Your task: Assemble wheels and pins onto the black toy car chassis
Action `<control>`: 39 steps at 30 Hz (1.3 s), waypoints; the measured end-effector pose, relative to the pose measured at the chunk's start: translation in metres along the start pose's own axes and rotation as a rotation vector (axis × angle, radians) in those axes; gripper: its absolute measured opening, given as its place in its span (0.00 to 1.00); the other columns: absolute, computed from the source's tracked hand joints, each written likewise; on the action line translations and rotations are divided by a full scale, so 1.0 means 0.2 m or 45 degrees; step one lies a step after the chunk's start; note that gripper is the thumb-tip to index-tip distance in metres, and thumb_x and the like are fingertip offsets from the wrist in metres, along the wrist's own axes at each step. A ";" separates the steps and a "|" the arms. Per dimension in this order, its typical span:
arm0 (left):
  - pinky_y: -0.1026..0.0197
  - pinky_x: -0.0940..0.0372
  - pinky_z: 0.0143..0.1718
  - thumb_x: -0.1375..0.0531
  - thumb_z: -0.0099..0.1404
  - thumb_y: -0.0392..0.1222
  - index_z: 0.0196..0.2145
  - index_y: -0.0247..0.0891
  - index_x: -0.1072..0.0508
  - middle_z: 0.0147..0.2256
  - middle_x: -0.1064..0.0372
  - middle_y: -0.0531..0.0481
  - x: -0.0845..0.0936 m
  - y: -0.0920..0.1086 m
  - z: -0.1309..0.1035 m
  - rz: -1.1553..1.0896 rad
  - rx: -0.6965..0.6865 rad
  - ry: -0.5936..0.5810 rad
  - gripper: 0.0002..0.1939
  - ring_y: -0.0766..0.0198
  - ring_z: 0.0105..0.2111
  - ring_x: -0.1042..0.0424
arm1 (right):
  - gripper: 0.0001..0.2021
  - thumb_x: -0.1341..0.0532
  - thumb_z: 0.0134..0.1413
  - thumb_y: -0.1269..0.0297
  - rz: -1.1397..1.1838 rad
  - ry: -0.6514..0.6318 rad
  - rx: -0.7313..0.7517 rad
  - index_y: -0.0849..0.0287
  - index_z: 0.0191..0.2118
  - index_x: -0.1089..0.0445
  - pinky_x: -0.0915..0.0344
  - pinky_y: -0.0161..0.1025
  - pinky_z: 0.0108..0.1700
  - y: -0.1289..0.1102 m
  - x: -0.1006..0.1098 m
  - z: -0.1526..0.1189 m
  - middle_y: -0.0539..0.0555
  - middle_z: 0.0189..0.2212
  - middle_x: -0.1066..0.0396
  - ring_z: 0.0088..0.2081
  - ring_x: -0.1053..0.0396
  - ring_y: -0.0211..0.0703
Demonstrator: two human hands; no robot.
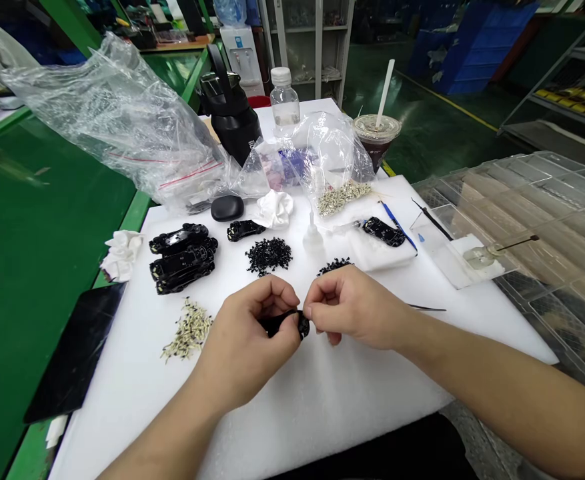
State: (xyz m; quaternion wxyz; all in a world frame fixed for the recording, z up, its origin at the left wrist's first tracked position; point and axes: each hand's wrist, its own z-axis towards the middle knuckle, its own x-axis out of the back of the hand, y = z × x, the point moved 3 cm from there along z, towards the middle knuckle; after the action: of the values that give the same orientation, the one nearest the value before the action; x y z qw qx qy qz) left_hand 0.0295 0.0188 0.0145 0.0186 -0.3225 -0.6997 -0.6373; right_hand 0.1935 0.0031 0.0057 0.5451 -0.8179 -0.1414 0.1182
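The left hand [245, 340] holds a small black part [286, 323] tight between thumb and fingers. The right hand [352, 307] pinches the end of that same part with its fingertips [308, 311], so both hands meet on it, just above the white foam mat [322, 400].

Just behind the hands lie 2 piles of tiny black bits, 1 [269, 255] behind the left hand and 1 [333, 267] behind the right hand. Left of the grip sits a pile of pale bits [188, 330]. Farther left and back is a stack of black shells [182, 257]. Thin tweezers [425, 308] lie on the mat just right of the right hand. Well behind the grip stand a black bottle [229, 110], a clear bottle [284, 97] and a cup with a straw [376, 137].
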 end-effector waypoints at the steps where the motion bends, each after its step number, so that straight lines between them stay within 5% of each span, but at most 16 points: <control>1: 0.66 0.39 0.25 0.42 0.56 0.37 0.32 0.39 0.33 0.24 0.32 0.56 0.00 0.00 0.00 -0.012 -0.004 -0.004 0.04 0.68 0.24 0.34 | 0.03 0.38 0.50 0.69 0.000 0.004 0.000 0.61 0.28 0.30 0.35 0.30 0.27 0.00 0.00 0.00 0.46 0.22 0.32 0.23 0.31 0.33; 21: 0.61 0.36 0.30 0.43 0.56 0.37 0.35 0.39 0.33 0.28 0.30 0.53 0.00 0.00 0.01 -0.149 0.040 -0.075 0.08 0.64 0.29 0.31 | 0.08 0.41 0.56 0.68 0.032 0.004 0.035 0.62 0.27 0.29 0.35 0.33 0.28 -0.01 0.02 -0.02 0.49 0.24 0.30 0.23 0.31 0.35; 31: 0.67 0.38 0.31 0.40 0.64 0.36 0.39 0.40 0.33 0.32 0.31 0.53 0.01 -0.07 0.01 -0.566 0.031 -0.245 0.06 0.69 0.31 0.32 | 0.07 0.38 0.58 0.65 0.102 -0.001 0.058 0.62 0.31 0.27 0.33 0.34 0.30 -0.01 0.02 -0.04 0.50 0.25 0.29 0.25 0.30 0.35; 39: 0.69 0.39 0.27 0.35 0.65 0.44 0.40 0.41 0.33 0.31 0.31 0.54 0.01 -0.08 0.03 -0.672 0.087 -0.244 0.10 0.70 0.28 0.33 | 0.08 0.37 0.59 0.64 0.084 0.082 0.128 0.62 0.31 0.26 0.32 0.32 0.30 -0.04 0.04 -0.07 0.50 0.25 0.29 0.26 0.32 0.34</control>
State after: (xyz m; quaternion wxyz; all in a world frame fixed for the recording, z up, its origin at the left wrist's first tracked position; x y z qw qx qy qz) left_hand 0.0231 0.0244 0.0000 -0.2034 -0.1870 -0.7792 -0.5626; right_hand 0.2043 -0.0033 0.0183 0.5857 -0.7970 -0.0906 0.1167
